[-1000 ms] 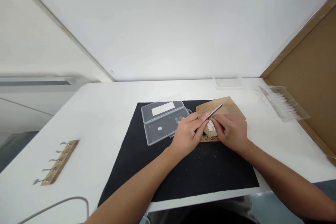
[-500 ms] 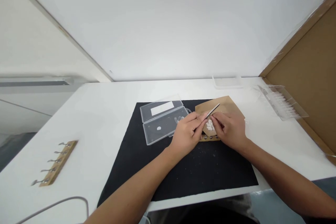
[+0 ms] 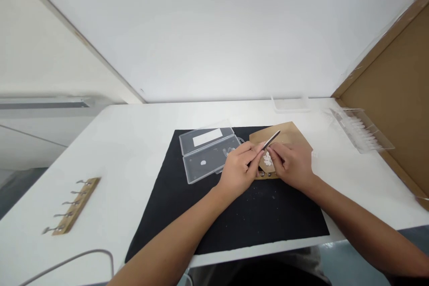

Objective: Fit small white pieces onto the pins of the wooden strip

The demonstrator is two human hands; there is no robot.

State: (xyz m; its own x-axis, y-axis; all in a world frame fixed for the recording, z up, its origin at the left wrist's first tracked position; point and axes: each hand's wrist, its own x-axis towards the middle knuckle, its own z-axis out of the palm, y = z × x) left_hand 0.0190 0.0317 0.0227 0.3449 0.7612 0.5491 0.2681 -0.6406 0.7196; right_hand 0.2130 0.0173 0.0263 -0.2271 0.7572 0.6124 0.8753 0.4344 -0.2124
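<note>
My left hand [image 3: 238, 165] is closed on a nail file [image 3: 272, 139], a thin flat strip, dark on its face with a pale edge, which slants up to the right from the fingers. Close beside it, my right hand [image 3: 291, 163] is pinched shut just under the file; whatever is between its fingertips is too small to make out. Between the hands, small white pieces [image 3: 267, 159] lie in a pile on brown paper [image 3: 284, 130]. A wooden strip with metal knobs [image 3: 268, 175] shows partly below the paper, the rest hidden by my hands.
An open clear plastic case [image 3: 205, 164] lies on the black mat [image 3: 248, 219], left of my hands. A wooden hook rack [image 3: 77, 208] sits at far left, near a cable [image 3: 83, 254]. Toward the right stand a clear box of white tips [image 3: 363, 133] and a clear tray [image 3: 291, 106].
Both hands keep nearly the same place and hold. The file has tilted slightly, showing more of its dark face. The whole view has shifted a little.
</note>
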